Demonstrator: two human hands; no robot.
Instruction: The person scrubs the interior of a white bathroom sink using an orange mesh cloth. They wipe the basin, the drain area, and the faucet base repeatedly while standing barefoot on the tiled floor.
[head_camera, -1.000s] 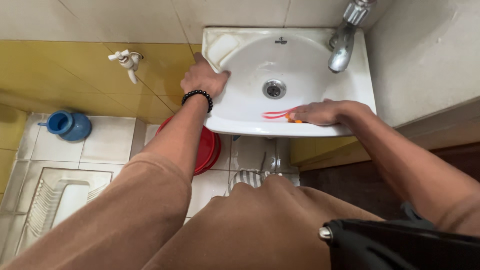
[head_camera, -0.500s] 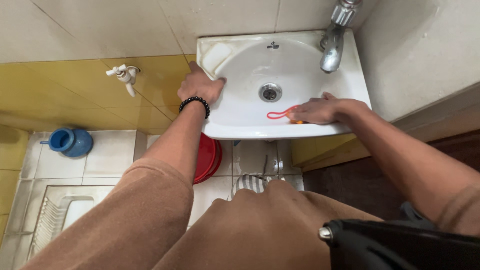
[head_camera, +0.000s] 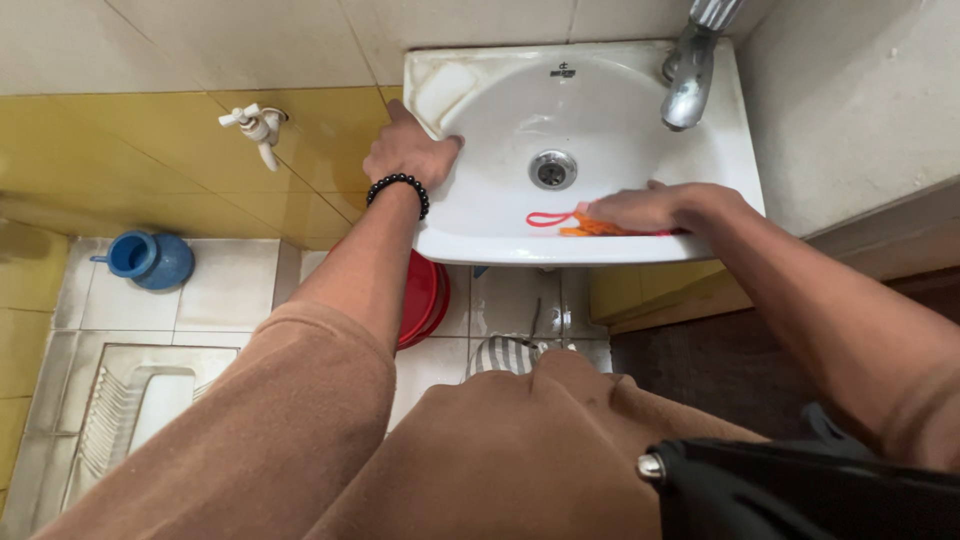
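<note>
Head view: right hand (head_camera: 640, 208) fingers press flat together on an orange scrubbing pad with a red loop (head_camera: 590, 226), low inside the white ceramic basin (head_camera: 480, 215). Pad looks soft, light; pinch its edge. Left hand (head_camera: 408, 155) clamps the rim.

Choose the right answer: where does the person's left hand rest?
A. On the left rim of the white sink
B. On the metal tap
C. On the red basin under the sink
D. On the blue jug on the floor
A: the left hand, with a black bead bracelet at the wrist, grips the left rim of the white sink.
</note>
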